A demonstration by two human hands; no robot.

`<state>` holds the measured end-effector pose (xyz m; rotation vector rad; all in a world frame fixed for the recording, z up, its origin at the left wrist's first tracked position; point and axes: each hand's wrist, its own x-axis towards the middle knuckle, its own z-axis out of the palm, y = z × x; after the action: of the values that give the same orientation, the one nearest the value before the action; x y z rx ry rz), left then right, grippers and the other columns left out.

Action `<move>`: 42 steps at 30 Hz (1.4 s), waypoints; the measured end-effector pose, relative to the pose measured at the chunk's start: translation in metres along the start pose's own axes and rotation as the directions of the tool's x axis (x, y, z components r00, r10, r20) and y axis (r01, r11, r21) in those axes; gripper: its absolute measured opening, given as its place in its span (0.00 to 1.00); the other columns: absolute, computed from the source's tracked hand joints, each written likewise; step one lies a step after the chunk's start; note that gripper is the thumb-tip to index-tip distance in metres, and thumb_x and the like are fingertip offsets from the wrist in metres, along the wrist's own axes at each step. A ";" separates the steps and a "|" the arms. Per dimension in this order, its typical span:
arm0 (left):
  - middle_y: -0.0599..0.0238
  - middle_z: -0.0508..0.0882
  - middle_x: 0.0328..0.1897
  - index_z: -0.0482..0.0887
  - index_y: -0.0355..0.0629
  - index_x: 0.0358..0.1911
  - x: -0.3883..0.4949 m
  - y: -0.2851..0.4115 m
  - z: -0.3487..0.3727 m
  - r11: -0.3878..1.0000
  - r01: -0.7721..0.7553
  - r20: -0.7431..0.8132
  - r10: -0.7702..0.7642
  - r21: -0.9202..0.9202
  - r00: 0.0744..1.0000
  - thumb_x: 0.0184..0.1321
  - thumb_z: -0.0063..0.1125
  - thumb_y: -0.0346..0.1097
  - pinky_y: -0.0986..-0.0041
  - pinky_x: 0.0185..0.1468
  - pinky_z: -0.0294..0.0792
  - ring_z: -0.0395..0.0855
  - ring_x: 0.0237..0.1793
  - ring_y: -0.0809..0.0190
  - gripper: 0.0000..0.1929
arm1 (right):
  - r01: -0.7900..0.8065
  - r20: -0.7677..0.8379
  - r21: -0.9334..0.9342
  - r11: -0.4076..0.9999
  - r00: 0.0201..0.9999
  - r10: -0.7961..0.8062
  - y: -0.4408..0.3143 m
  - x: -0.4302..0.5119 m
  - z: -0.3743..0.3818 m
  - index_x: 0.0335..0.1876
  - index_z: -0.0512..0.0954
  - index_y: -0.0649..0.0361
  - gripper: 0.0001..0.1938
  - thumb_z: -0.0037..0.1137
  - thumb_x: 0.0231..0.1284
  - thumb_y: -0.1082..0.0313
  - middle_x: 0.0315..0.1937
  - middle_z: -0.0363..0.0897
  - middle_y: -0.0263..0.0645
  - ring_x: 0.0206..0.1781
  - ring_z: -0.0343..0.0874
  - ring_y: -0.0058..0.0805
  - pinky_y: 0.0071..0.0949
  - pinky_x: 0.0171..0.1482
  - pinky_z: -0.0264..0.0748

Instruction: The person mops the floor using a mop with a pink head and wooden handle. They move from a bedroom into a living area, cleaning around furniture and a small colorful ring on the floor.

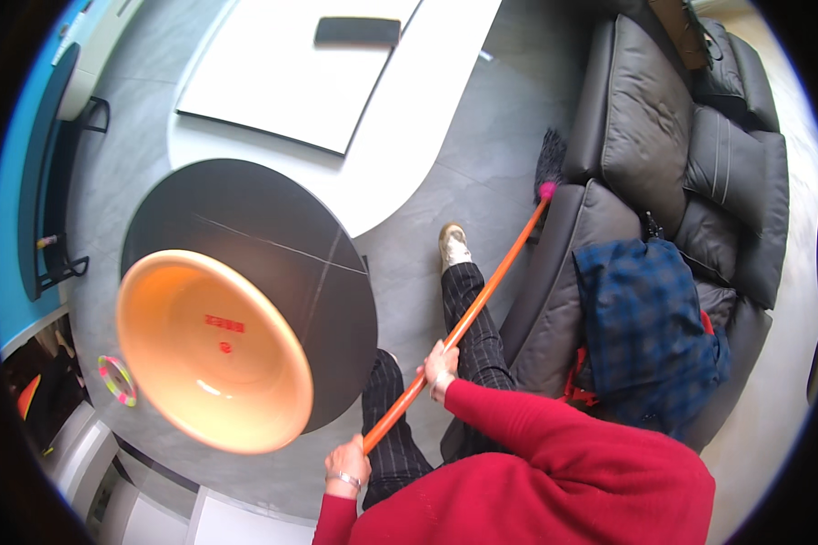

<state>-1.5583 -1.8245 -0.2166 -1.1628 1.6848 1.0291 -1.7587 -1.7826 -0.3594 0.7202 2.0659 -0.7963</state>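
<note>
Both hands grip the orange handle (494,281) of a mop, which slants up and to the right. My left hand (347,462) is closed around its lower end, close to my body. Further along, my right hand (442,364) wraps the handle above my legs. A pink collar joins the handle to the dark grey mop head (550,160), which lies on the floor against the base of the leather sofa (644,109). To the left of my hands, a large orange plastic basin (245,381) with red print inside rests on a round black table (245,197).
A white coffee table (409,174) adjoins the round one, with a black oblong object (358,31) on top. Blue checked cloth (644,327) drapes over the sofa. A colourful ring (117,381) is on the floor beside the basin. Grey tiled floor (477,150) runs between table and sofa.
</note>
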 end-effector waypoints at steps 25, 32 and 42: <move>0.45 0.80 0.29 0.73 0.42 0.36 0.045 0.255 -0.139 0.928 -0.231 -0.221 0.170 -0.292 0.960 0.47 0.54 0.35 0.55 0.39 0.69 0.77 0.34 0.40 0.12 | 0.029 0.381 0.020 0.999 0.924 -0.035 -0.331 0.085 -0.062 0.29 0.64 0.65 0.03 0.34 0.50 0.77 0.11 0.64 0.42 0.10 0.67 0.34 0.37 0.11 0.69; 0.65 0.71 0.14 0.65 0.36 0.35 0.117 0.367 -0.230 0.792 -0.254 -0.070 0.259 -0.555 0.963 0.53 0.54 0.33 0.73 0.11 0.64 0.71 0.08 0.66 0.13 | 0.117 0.327 0.139 0.983 0.932 -0.157 -0.480 0.163 -0.049 0.44 0.64 0.61 0.16 0.39 0.62 0.56 0.21 0.71 0.41 0.15 0.73 0.34 0.36 0.17 0.75; 0.65 0.74 0.17 0.68 0.37 0.36 0.035 0.229 -0.164 0.833 -0.106 0.089 0.183 -0.543 0.979 0.52 0.56 0.33 0.75 0.18 0.66 0.74 0.15 0.67 0.13 | -0.075 0.521 0.116 0.990 0.854 0.004 -0.333 0.081 -0.026 0.38 0.64 0.59 0.14 0.37 0.62 0.54 0.16 0.69 0.43 0.13 0.73 0.39 0.43 0.13 0.74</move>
<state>-1.8142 -1.9328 -0.1581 -1.2804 1.4269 1.7173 -2.0500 -1.9595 -0.3176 0.5389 1.5135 -0.9882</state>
